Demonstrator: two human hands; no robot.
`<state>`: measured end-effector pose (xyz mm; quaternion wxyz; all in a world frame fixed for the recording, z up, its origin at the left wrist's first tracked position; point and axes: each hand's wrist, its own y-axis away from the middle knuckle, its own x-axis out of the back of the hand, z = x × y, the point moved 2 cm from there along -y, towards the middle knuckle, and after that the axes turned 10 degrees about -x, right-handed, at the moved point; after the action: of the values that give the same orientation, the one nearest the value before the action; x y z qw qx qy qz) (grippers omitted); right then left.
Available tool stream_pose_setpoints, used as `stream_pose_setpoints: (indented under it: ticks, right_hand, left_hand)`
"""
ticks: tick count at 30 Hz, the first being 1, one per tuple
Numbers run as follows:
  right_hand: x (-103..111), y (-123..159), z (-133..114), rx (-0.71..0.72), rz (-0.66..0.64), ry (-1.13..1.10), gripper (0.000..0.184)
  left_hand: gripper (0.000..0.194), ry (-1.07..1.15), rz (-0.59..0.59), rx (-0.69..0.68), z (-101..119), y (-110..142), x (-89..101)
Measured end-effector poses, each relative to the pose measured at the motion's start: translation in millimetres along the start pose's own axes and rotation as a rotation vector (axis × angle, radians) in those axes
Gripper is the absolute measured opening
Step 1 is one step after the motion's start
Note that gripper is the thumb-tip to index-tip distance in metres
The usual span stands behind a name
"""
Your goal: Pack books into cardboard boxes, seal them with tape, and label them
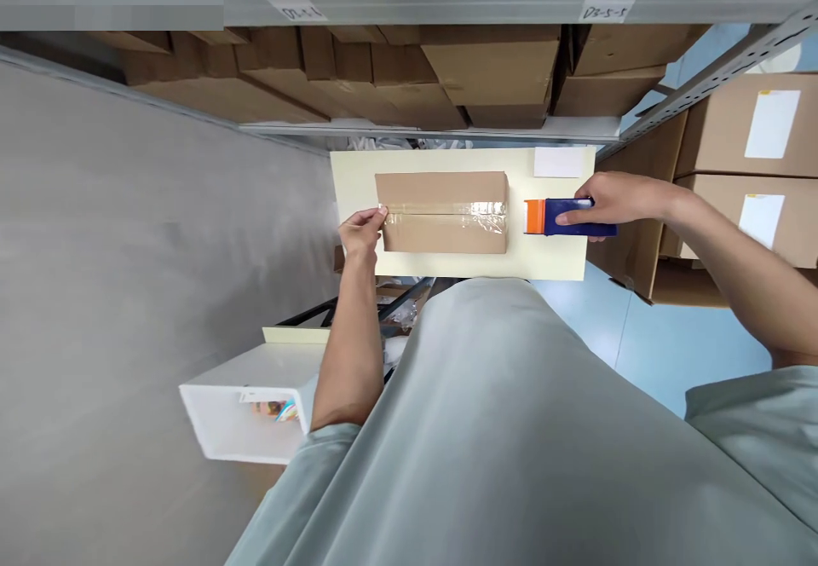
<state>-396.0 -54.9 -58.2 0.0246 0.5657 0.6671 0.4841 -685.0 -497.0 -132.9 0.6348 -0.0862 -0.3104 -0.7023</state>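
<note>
A small brown cardboard box [440,212] lies on a pale yellow table top [562,259], with clear tape running along its middle seam. My left hand [363,227] pinches the tape end at the box's left edge. My right hand [613,199] grips a blue and orange tape dispenser [555,216] just right of the box. A strip of tape spans from the seam toward the dispenser.
A white paper label [558,162] lies on the table's far right corner. Metal shelving [447,3] with several cardboard boxes stands behind. More boxes [741,131] with white labels are stacked at right. A white bin [249,412] sits low at left, by a grey wall.
</note>
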Motion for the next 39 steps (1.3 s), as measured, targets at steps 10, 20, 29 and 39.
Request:
stream_pose_setpoints:
  ticks: [10, 20, 29, 39]
  right_hand:
    - [-29, -21, -30, -0.161, -0.033, 0.252, 0.073]
    - [-71, -17, -101, -0.415, 0.076, 0.332, 0.042]
    - [-100, -5, -81, -0.651, 0.219, 0.217, 0.037]
    - [-9, 6, -145, -0.129, 0.491, 0.094, 0.044]
  left_hand:
    - [0.028, -0.071, 0.019, 0.013, -3, -3, -2.3]
    - [0.017, 0.025, 0.048, 0.038, -8, 0, -8.7]
    - [0.021, -0.258, 0.176, -0.306, -4, 31, -21.6]
    - [0.036, 0.01, -0.195, -1.101, 152, 166, -107.5]
